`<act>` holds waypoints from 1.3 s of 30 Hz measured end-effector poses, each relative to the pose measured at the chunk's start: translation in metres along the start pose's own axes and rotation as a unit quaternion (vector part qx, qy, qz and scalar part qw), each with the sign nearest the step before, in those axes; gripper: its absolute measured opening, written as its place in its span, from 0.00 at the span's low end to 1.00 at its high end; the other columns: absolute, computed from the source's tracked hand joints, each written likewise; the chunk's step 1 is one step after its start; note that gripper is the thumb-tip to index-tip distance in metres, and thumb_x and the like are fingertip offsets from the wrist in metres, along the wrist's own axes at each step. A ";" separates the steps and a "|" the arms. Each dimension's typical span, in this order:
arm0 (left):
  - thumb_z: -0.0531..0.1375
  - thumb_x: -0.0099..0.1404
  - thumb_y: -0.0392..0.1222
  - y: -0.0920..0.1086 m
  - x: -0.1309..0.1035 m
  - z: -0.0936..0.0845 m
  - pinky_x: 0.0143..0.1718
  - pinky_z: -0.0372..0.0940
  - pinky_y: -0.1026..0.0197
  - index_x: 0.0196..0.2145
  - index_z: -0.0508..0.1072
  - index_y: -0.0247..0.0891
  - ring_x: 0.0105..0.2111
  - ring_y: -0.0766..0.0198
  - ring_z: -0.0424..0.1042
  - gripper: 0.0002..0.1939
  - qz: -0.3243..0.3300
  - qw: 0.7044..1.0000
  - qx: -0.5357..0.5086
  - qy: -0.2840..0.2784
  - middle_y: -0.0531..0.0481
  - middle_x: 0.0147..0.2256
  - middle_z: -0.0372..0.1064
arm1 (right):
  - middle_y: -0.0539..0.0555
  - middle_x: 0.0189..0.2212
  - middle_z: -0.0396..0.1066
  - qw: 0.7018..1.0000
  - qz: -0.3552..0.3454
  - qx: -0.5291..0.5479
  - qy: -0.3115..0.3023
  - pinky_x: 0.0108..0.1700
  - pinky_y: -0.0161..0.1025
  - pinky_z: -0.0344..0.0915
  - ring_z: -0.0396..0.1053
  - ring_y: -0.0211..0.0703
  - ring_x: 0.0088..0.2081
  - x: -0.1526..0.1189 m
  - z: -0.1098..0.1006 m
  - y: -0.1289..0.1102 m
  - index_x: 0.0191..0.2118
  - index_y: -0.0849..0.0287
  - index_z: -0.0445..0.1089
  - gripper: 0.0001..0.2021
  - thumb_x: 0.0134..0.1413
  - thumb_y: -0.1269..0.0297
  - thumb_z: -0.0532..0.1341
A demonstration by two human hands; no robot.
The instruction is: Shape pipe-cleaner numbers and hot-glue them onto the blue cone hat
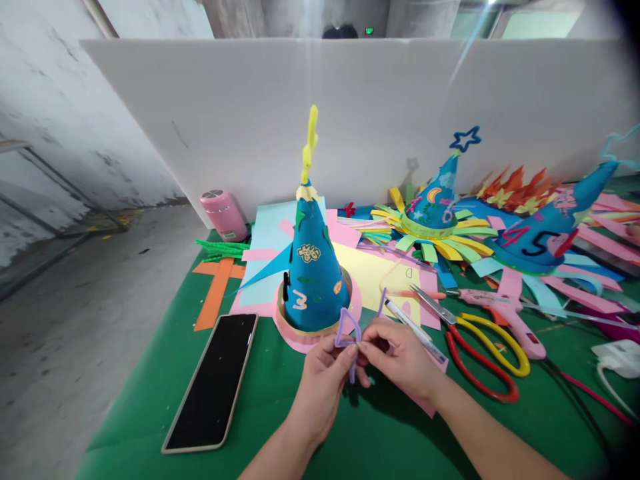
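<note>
Between my two hands is a purple pipe cleaner (341,328), bent into a small closed loop with a straight tail below and another end sticking up on the right. My left hand (327,373) pinches it at the base of the loop. Thumb and fingertips of my right hand (400,353) are closed on it just beside, close to the left fingertips. Right behind the hands stands a blue paper cone hat (313,280) with a pink brim, stickers and a yellow pipe cleaner topper (311,140).
Scissors (480,347), a pen (415,327) and a pink glue gun (505,313) lie to the right. A phone (213,383) is at left, near green pipe cleaners (223,250) and a pink canister (225,217). Decorated hats (435,200) stand before a white board (240,113).
</note>
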State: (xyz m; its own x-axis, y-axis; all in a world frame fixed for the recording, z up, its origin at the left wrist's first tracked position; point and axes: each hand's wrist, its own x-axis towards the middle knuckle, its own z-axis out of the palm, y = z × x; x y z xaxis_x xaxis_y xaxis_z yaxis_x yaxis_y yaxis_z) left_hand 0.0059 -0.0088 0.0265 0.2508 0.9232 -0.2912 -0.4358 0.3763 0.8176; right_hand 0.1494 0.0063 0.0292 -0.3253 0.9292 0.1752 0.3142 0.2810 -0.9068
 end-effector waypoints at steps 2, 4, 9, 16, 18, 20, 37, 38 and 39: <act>0.62 0.52 0.40 -0.001 0.001 -0.001 0.23 0.59 0.66 0.28 0.70 0.32 0.18 0.71 0.63 0.08 0.009 1.000 0.007 0.021 0.53 0.22 0.66 | 0.50 0.21 0.68 0.999 -0.019 -0.037 0.012 0.30 0.34 0.60 0.65 0.37 0.26 -0.001 0.001 0.001 0.24 0.59 0.67 0.08 0.52 0.68 0.55; 0.62 0.52 0.40 -0.002 0.002 -0.002 0.22 0.57 0.67 0.27 0.70 0.32 0.18 0.72 0.62 0.08 0.017 0.999 0.013 0.043 0.53 0.21 0.65 | 0.50 0.23 0.68 0.998 -0.031 -0.046 0.011 0.30 0.34 0.60 0.65 0.37 0.27 -0.001 0.002 0.001 0.25 0.58 0.67 0.08 0.52 0.69 0.55; 0.63 0.51 0.39 -0.004 0.001 -0.004 0.20 0.51 0.70 0.28 0.70 0.33 0.17 0.76 0.56 0.08 0.029 0.995 0.032 0.093 0.56 0.19 0.63 | 0.50 0.23 0.65 0.997 -0.054 -0.051 -0.001 0.28 0.33 0.58 0.62 0.36 0.25 -0.001 0.000 -0.002 0.27 0.58 0.67 0.06 0.51 0.71 0.55; 0.61 0.54 0.43 -0.009 -0.001 -0.006 0.24 0.53 0.69 0.26 0.68 0.34 0.21 0.73 0.58 0.09 -0.003 0.995 0.083 0.053 0.56 0.19 0.60 | 0.46 0.20 0.53 0.986 0.055 0.142 0.070 0.25 0.32 0.52 0.52 0.34 0.23 0.005 -0.004 0.001 0.25 0.59 0.62 0.10 0.55 0.63 0.53; 0.61 0.54 0.44 -0.010 -0.002 -0.005 0.25 0.53 0.68 0.26 0.68 0.34 0.22 0.73 0.58 0.10 -0.002 0.993 0.108 0.045 0.56 0.20 0.59 | 0.46 0.21 0.53 0.975 0.075 0.201 0.062 0.25 0.32 0.52 0.52 0.33 0.23 0.007 -0.003 0.001 0.29 0.60 0.64 0.08 0.54 0.61 0.54; 0.61 0.54 0.43 -0.010 -0.002 -0.004 0.25 0.53 0.68 0.25 0.67 0.33 0.22 0.72 0.58 0.10 -0.006 0.992 0.116 0.038 0.55 0.20 0.59 | 0.46 0.22 0.55 0.964 0.093 0.241 0.064 0.24 0.31 0.51 0.52 0.33 0.23 0.008 -0.002 0.002 0.32 0.60 0.65 0.08 0.53 0.60 0.56; 0.62 0.53 0.41 -0.008 -0.005 -0.001 0.19 0.42 0.69 0.23 0.66 0.33 0.17 0.75 0.56 0.10 -0.100 0.993 -0.040 -0.055 0.55 0.16 0.59 | 0.44 0.14 0.57 0.853 0.205 0.476 0.063 0.22 0.30 0.50 0.52 0.29 0.18 0.005 0.008 0.008 0.27 0.60 0.73 0.08 0.42 0.60 0.65; 0.62 0.54 0.41 -0.008 -0.005 -0.001 0.20 0.42 0.69 0.23 0.66 0.33 0.17 0.75 0.56 0.10 -0.099 0.993 -0.040 -0.056 0.55 0.16 0.59 | 0.44 0.13 0.56 0.855 0.201 0.474 0.068 0.22 0.30 0.49 0.51 0.29 0.18 0.005 0.008 0.008 0.27 0.60 0.72 0.08 0.42 0.61 0.65; 0.61 0.54 0.41 -0.008 -0.005 -0.001 0.20 0.42 0.70 0.23 0.66 0.32 0.18 0.75 0.57 0.09 -0.099 0.993 -0.039 -0.057 0.55 0.16 0.59 | 0.44 0.13 0.55 0.857 0.195 0.472 0.072 0.22 0.30 0.49 0.51 0.29 0.18 0.005 0.008 0.008 0.27 0.60 0.72 0.08 0.43 0.61 0.65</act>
State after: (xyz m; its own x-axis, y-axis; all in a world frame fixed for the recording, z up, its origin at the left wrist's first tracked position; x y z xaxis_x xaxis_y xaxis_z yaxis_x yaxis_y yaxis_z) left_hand 0.0073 -0.0165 0.0204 0.4323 0.8175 -0.3804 -0.4335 0.5584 0.7073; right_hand 0.1426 0.0110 0.0199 -0.2253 0.9474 -0.2274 -0.5103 -0.3136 -0.8008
